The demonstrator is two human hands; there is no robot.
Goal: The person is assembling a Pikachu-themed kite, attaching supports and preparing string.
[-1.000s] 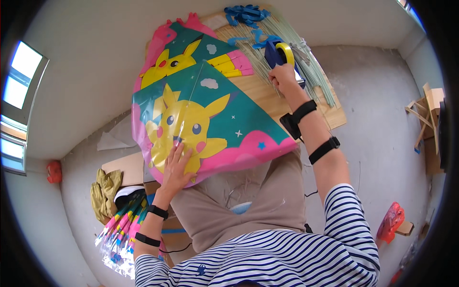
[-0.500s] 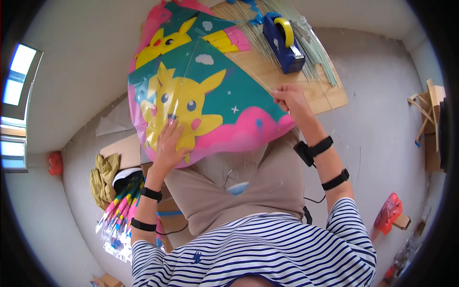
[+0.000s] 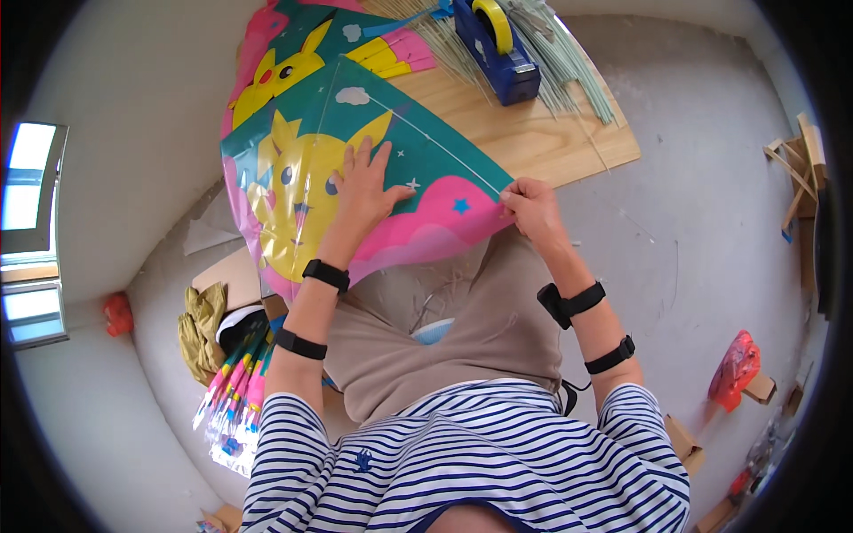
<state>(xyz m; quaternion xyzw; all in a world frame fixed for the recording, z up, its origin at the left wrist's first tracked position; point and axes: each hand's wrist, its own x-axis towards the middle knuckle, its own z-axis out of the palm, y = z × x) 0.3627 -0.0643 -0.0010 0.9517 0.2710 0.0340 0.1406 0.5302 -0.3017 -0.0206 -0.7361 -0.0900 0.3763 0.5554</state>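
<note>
A kite sail point(image 3: 444, 213) of shiny film, printed teal and pink with a yellow cartoon figure, lies over the board's near edge and my lap. My left hand point(image 3: 362, 191) rests on the printed figure, fingers spread, holding nothing. At the sail's right corner, my right hand point(image 3: 530, 209) is closed in a pinch. A thin pale rod point(image 3: 435, 140) runs along the sail's upper right edge and ends at those fingertips. Whether they also grip the film is hard to see. Another printed sail point(image 3: 275, 75) lies beyond, partly covered.
On the wooden board point(image 3: 569, 160) stand a blue tape dispenser point(image 3: 502, 62) with a yellow roll and many thin sticks point(image 3: 569, 71). Folded printed sails point(image 3: 235, 382) lie at lower left beside olive cloth point(image 3: 203, 333). A red bag point(image 3: 736, 369) is on the floor at right.
My left hand has moved up and right across the sail, fingers now more spread. My right hand has slid down to the sail's right corner, and the rod now lies along the edge.
</note>
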